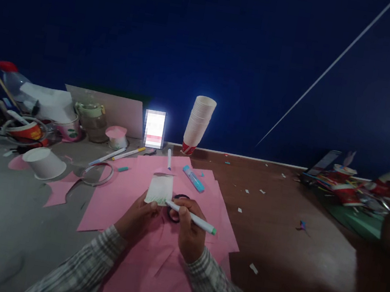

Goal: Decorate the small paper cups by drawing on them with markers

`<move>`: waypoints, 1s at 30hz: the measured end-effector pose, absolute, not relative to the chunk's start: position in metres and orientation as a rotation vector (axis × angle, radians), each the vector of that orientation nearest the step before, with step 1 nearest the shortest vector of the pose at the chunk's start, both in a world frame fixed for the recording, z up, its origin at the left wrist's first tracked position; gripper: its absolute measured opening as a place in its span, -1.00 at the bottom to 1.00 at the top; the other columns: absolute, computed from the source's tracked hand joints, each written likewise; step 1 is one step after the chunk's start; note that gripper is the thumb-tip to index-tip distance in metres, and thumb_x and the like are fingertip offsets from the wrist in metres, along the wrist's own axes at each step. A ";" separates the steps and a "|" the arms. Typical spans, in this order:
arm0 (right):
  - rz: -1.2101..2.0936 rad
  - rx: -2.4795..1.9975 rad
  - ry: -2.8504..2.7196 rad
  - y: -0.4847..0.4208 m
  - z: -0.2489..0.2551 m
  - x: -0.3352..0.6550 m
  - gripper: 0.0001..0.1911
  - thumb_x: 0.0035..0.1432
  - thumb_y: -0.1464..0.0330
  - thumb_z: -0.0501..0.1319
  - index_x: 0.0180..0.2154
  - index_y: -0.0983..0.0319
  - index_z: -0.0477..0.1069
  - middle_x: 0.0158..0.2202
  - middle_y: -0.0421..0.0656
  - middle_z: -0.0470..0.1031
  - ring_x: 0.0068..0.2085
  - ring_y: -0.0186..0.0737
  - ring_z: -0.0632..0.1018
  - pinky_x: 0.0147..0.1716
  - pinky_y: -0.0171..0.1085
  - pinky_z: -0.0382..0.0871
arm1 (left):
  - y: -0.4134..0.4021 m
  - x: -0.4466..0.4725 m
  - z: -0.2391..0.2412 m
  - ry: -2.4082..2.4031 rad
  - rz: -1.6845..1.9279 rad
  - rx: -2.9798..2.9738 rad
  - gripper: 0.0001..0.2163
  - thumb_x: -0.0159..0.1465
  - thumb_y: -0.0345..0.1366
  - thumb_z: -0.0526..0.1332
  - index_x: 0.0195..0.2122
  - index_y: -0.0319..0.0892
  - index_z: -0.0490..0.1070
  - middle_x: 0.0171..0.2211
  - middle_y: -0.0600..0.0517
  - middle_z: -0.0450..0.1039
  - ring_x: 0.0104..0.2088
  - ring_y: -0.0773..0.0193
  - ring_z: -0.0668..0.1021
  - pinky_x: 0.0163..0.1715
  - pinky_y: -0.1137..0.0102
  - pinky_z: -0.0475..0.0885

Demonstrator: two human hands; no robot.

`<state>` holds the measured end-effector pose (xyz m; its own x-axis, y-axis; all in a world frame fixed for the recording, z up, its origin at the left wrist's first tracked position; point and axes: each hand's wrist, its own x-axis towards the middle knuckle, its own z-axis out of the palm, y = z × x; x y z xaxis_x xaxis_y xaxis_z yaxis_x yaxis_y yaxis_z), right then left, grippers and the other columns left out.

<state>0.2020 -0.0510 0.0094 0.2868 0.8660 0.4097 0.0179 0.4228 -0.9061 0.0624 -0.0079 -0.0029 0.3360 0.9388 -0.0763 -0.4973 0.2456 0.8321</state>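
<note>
Just above the pink sheets [106, 211], the left hand [139, 217] pinches a white paper piece [159, 189], perhaps part of a cup, between thumb and fingers. Green strokes run along the lower edge of the piece. Close on its other side, the right hand [192, 224] pinches a white marker [201, 223] with a green end; the tip is at the piece's lower right corner. Black scissors [172, 214] show partly from behind the right hand. Just beyond that hand, on the sheets, lies a light-blue packet [193, 179], its printing too small to read. Farther beyond, a tall stack of cups [199, 122] leans on the desk [266, 256], the lowest cup red with unreadable white marks. Left of the left hand are a ring [110, 175] and an upturned white cup [46, 164]; farther off stands a pink cup [70, 129] with green print.
</note>
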 end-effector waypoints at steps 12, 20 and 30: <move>0.656 -1.053 -1.207 -0.053 0.010 0.204 -0.65 0.39 0.07 0.15 -0.18 0.17 0.56 -0.41 -0.12 0.53 -0.39 -0.15 0.56 -0.34 -0.14 0.51 | -0.008 0.063 0.001 0.652 1.081 0.787 -0.52 -0.06 0.03 0.57 -0.30 -0.22 0.51 -0.45 0.06 0.44 -0.43 0.30 0.39 -0.39 0.38 0.28; 0.635 -1.072 -1.220 -0.052 0.006 0.203 -0.67 0.39 0.11 0.16 -0.18 0.19 0.56 -0.39 -0.11 0.56 -0.35 -0.15 0.58 -0.33 -0.17 0.52 | -0.010 0.067 0.012 0.622 1.078 0.757 -0.55 -0.07 0.00 0.58 -0.35 -0.22 0.53 -0.42 0.03 0.50 -0.37 0.26 0.46 -0.32 0.36 0.36; 0.572 -1.021 -1.309 -0.053 0.017 0.205 -0.68 0.39 0.19 0.13 -0.29 0.20 0.56 -0.45 -0.12 0.58 -0.31 -0.14 0.64 -0.31 -0.21 0.56 | -0.010 0.067 0.010 0.595 1.078 0.769 -0.59 -0.02 0.00 0.56 -0.40 -0.21 0.52 -0.48 0.06 0.45 -0.42 0.29 0.43 -0.35 0.38 0.34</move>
